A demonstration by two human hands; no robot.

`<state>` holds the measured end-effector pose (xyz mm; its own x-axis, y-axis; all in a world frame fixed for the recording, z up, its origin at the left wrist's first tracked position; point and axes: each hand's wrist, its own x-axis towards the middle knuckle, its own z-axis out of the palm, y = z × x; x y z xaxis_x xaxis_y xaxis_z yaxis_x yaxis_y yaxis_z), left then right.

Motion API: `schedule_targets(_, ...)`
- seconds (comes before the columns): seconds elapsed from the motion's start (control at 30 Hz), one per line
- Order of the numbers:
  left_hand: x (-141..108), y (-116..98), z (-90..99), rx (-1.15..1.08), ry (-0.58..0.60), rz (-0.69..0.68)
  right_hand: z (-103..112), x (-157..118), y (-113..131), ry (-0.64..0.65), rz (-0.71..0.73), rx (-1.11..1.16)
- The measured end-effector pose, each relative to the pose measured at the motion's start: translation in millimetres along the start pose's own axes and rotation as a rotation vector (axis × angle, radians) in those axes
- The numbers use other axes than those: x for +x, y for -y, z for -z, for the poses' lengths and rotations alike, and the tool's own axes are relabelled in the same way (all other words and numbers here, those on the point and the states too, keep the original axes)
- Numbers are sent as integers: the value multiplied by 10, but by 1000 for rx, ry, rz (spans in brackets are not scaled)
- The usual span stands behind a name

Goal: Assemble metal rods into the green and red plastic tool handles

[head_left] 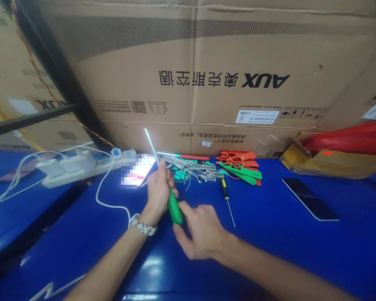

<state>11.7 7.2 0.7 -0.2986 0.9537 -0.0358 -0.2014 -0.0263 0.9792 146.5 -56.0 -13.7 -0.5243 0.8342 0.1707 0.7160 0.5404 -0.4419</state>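
My left hand [158, 188] is closed around a green-handled tool [174, 209] with a long, thin metal rod pointing up and away to the left. The fingers of my right hand [202, 232] are at the handle's lower end, index finger on its side and thumb near its butt. Just beyond my hands lies a pile of metal rods and small teal parts [188, 167]. Orange plastic handle pieces [238, 158] and green plastic handle pieces [242, 172] are heaped to its right. A yellow-and-black screwdriver [224, 189] lies in front of them.
On the blue table [257, 251], a dark-screened phone [310, 200] lies at right; a lit phone [139, 171] is behind my left hand. A white power strip [81, 167] trails cables at left. An open carton [329, 161] stands back right, before a large cardboard box [207, 50].
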Motion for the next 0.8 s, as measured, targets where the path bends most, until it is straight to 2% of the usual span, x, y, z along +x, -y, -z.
schedule_targets(0.07,75,-45,107,147,13,-71,31,-8,-66,-2,6,113)
schedule_targets(0.13,133,-94,209,318,41,-168,56,41,-178,-66,-25,164)
schedule_targets(0.2,164,-133,281,464,70,-244,84,162,-309,-155,-90,120)
schedule_targets(0.3,174,-150,323,599,142,-292,142,459,-458,-229,-76,-4)
schedule_targets(0.43,181,-127,331,664,206,-315,164,924,-517,-154,4,-209)
schedule_targets(0.57,187,-116,347,659,224,-304,71,1257,-527,-68,-21,-201)
schedule_targets(0.73,178,-126,347,746,253,-398,45,1398,-573,-107,-25,-116)
schedule_targets(0.8,174,-139,338,847,259,-455,103,1367,-608,-153,-33,17)
